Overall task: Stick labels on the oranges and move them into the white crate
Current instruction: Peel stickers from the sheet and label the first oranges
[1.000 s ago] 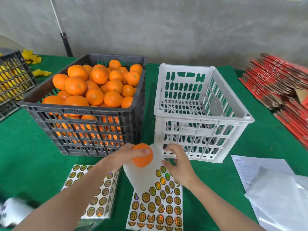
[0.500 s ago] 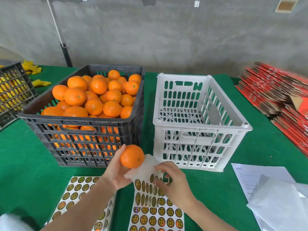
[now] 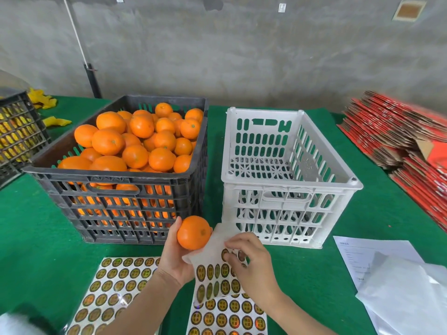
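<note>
Orange [image 3: 193,232] — left grip [image 3: 173,259] curled round it | label sheet [image 3: 212,274] — right grip [image 3: 249,264] pinches it

Oranges [image 3: 135,156]: we see bright orange skins, green stem dots.
Dark crate [image 3: 113,178]: we find charcoal grey.
White crate [image 3: 290,187]: plain white.
Tabletop [image 3: 36,226]: green.
Label sheets [image 3: 113,286]: we see rows of gold-and-black rounds on white.
Flat cartons [image 3: 391,131]: red and brown.

L hand [image 3: 173,259] palm-up gripping orange [image 3: 193,232], R hand [image 3: 249,264] palm-down, pinching label sheet [image 3: 212,274], forearms angled inward
</note>
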`<state>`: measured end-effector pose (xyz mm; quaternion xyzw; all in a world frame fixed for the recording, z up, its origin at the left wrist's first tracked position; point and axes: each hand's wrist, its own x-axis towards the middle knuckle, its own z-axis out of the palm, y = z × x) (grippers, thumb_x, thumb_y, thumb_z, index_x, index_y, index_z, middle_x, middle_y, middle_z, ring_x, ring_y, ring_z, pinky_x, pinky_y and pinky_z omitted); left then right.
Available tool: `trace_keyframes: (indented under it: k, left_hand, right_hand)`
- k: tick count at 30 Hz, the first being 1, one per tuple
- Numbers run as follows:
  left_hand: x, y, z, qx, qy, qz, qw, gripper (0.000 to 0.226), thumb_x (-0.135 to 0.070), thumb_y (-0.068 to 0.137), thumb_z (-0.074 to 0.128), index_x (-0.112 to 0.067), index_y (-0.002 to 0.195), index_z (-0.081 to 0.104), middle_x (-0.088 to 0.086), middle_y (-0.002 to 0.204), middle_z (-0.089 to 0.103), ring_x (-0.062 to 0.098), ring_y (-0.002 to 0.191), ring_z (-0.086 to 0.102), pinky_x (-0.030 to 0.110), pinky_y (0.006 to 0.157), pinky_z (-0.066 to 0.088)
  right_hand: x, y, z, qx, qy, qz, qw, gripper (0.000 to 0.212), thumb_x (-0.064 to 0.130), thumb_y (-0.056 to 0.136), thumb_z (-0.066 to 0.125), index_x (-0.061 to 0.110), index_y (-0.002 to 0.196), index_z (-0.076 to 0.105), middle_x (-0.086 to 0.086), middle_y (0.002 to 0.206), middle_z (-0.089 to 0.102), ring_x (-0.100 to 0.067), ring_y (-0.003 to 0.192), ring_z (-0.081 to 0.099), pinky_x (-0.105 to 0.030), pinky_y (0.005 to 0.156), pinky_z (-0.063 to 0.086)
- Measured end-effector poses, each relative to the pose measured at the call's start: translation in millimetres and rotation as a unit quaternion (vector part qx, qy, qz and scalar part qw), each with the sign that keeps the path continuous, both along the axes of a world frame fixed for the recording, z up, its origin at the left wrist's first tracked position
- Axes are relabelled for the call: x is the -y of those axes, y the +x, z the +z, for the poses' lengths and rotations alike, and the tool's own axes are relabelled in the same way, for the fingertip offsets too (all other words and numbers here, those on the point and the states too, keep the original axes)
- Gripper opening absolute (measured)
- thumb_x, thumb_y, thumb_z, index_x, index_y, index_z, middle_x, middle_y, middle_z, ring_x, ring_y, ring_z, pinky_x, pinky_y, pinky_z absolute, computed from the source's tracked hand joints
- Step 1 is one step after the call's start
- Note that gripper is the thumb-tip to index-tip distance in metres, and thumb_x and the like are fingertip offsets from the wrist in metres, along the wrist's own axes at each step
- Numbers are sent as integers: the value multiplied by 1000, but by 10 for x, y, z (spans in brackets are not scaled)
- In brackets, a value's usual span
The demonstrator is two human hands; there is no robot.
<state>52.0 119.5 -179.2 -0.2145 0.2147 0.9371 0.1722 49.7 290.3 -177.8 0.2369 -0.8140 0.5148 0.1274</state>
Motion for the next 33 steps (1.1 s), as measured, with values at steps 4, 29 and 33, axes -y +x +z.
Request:
trace_keyframes:
  k: [4, 29, 33]
  left_hand:
    - [21, 9, -25, 8, -5, -1, 1000, 81, -62, 54, 70, -8, 113, 57, 22, 90, 70, 37, 76, 70, 49, 68, 58]
    - [302, -29, -38, -22, -103, -54, 993, 88, -68, 60, 58, -7, 123, 54, 24, 127, 59, 41, 127, 45, 67, 106, 24]
    - [342, 51, -27, -40, -188, -98, 976, 114, -65, 36, 83, -9, 130, 50, 24, 124, 61, 37, 125, 46, 56, 108, 23]
  right_hand:
    - [1, 1, 6, -12, 42, 6, 999, 15, 0, 74, 76, 5, 87, 72, -2, 94, 61, -11, 89, 61, -19, 84, 48]
    - [-209, -101, -77, 45, 161, -76, 983, 2, 9, 84, 67, 7, 84, 66, 7, 88, 46, -9, 79, 50, -2, 69, 35]
    - [-260, -247, -89, 91, 274, -135, 948, 15, 23, 91, 58, 12, 96, 66, 2, 102, 51, -13, 93, 55, -12, 74, 41]
